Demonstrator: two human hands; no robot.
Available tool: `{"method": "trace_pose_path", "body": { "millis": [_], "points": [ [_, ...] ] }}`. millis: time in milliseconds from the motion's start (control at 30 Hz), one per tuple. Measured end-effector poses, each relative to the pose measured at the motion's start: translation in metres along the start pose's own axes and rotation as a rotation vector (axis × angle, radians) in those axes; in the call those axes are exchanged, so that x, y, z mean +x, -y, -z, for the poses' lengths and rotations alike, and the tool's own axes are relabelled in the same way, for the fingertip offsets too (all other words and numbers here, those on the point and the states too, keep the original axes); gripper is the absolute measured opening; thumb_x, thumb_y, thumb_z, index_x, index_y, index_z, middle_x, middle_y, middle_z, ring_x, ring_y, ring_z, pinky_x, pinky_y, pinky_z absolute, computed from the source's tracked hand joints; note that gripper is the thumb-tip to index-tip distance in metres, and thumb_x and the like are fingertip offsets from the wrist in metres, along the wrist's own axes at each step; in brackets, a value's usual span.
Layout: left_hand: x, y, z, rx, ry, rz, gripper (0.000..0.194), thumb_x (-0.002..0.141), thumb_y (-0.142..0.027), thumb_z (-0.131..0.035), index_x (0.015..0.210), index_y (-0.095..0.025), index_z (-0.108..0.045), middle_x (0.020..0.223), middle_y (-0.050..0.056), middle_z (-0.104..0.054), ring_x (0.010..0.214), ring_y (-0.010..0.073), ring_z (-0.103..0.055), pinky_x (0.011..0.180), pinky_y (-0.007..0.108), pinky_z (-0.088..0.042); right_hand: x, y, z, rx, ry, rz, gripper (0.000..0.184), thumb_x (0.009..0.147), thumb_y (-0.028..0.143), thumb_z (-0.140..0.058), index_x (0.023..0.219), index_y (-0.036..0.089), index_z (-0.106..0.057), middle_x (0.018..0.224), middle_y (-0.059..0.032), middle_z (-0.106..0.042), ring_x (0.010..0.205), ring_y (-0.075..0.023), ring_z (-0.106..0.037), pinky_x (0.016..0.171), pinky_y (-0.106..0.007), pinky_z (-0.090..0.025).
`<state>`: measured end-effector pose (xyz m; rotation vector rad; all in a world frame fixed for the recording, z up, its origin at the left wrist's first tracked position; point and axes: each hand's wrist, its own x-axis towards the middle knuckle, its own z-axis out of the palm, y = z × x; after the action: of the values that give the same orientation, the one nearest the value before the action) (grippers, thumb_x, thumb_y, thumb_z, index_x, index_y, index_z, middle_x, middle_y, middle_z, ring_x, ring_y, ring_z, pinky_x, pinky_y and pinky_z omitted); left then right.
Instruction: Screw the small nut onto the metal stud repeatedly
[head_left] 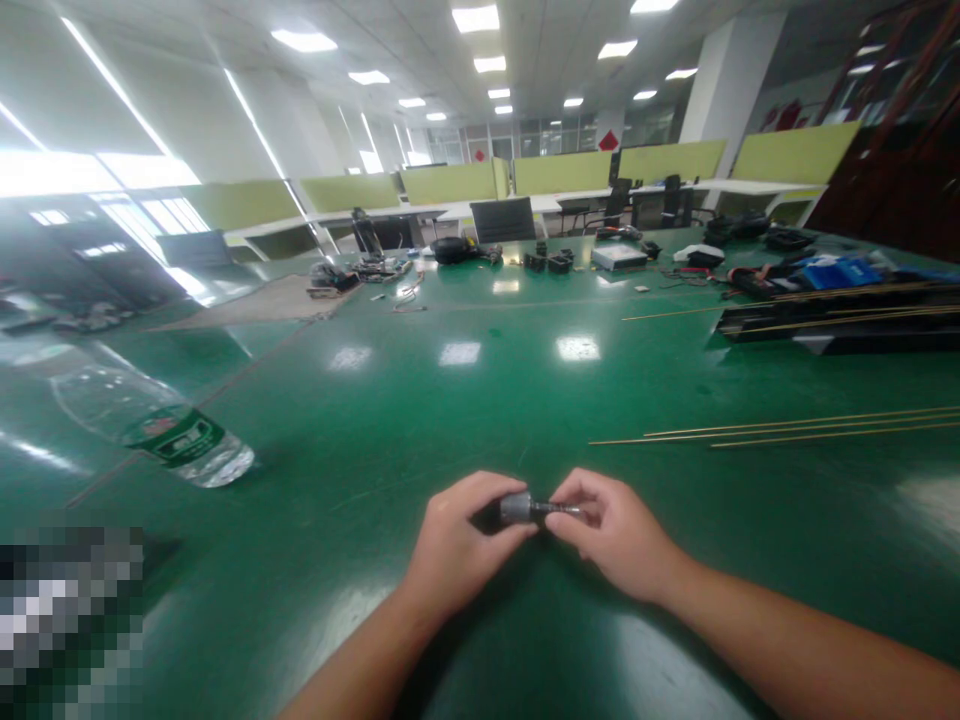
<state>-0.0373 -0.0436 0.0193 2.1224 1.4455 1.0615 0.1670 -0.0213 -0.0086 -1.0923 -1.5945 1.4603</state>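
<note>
A small grey cylinder (516, 508) with a narrower dark rod (556, 509) lies level between my hands, just above or on the green tabletop. My left hand (469, 540) is closed around the cylinder, its thumb below and forefinger above. The fingertips of my right hand (611, 525) pinch the rod, which carries pale marks along its side. The rod's far end is hidden in my right fingers. Blur keeps me from telling the exact kind of object, or whether cylinder and rod are one piece.
To the left, a clear water bottle (187, 440) with a green label stands on the green table (450, 410). Thin brass-coloured rods (787, 430) lie at right, near a black tray (847, 330). Electronic parts and a silver box (619, 257) line the far side.
</note>
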Motion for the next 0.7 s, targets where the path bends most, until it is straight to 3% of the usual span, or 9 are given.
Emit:
{"method": "trace_pose_path", "body": {
  "millis": [700],
  "points": [
    [0.0035, 0.0043, 0.0068, 0.029, -0.04, -0.013, 0.027, 0.072, -0.024, -0.08, 0.098, -0.023, -0.071, 0.094, 0.002, -0.073, 0.087, 0.018, -0.067, 0.08, 0.029, -0.053, 0.0029, 0.0012, 0.0013, 0.054, -0.042, -0.006, 0.017, 0.08, 0.03, -0.068, 0.085, 0.017, -0.058, 0.064, 0.0038, -0.057, 0.048, -0.0092, -0.051, 0.045, -0.02, -0.038]
  ]
}}
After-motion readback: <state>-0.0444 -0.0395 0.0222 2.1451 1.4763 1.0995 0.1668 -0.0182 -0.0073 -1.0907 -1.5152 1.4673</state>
